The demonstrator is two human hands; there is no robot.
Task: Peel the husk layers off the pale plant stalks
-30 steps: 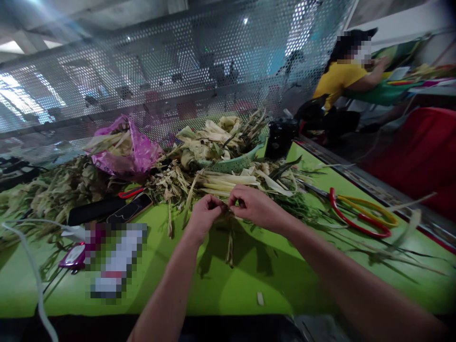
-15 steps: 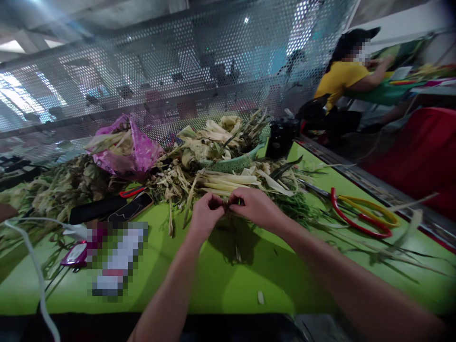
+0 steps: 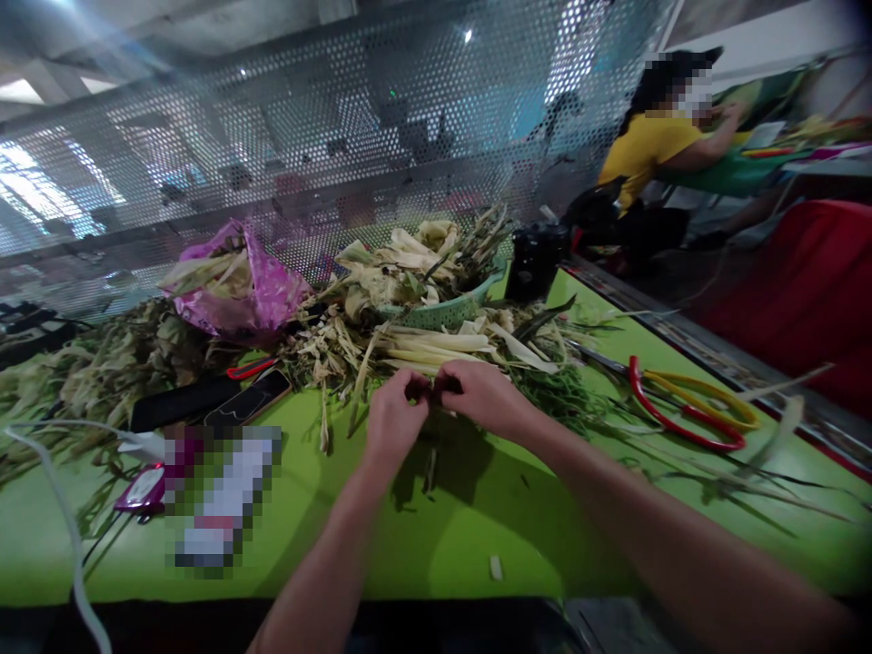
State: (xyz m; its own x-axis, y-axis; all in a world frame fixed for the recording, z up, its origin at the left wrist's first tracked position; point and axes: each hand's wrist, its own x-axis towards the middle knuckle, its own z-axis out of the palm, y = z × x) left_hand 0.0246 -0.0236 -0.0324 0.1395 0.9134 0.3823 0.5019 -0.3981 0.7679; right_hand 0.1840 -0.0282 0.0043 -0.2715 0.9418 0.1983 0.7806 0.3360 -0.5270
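My left hand [image 3: 397, 413] and my right hand [image 3: 477, 395] meet over the green table, fingertips pinched together. Between them is a small bit of dried plant, mostly hidden by the fingers; a thin dried plant strip [image 3: 431, 470] dangles below. Just beyond the knuckles lie pale flat husk strips [image 3: 436, 343] on a heap of dried plant matter. Behind these, a light green basket [image 3: 450, 313] is piled with dried husks [image 3: 409, 263]. Green stringy leaves [image 3: 562, 395] lie beyond my right wrist.
Scissors with red and yellow handles [image 3: 688, 409] lie at right among loose strips. A black jar [image 3: 535, 263] stands by the basket. At left are a pink bag [image 3: 238, 282], a phone [image 3: 252, 398], a red-handled tool [image 3: 251, 368] and a white cable [image 3: 58, 509]. A person in yellow [image 3: 650, 150] sits beyond.
The dangling strip has swung or shifted to the left. My hands stay nearly in place, the fingers turned slightly. The whole view has drifted a little.
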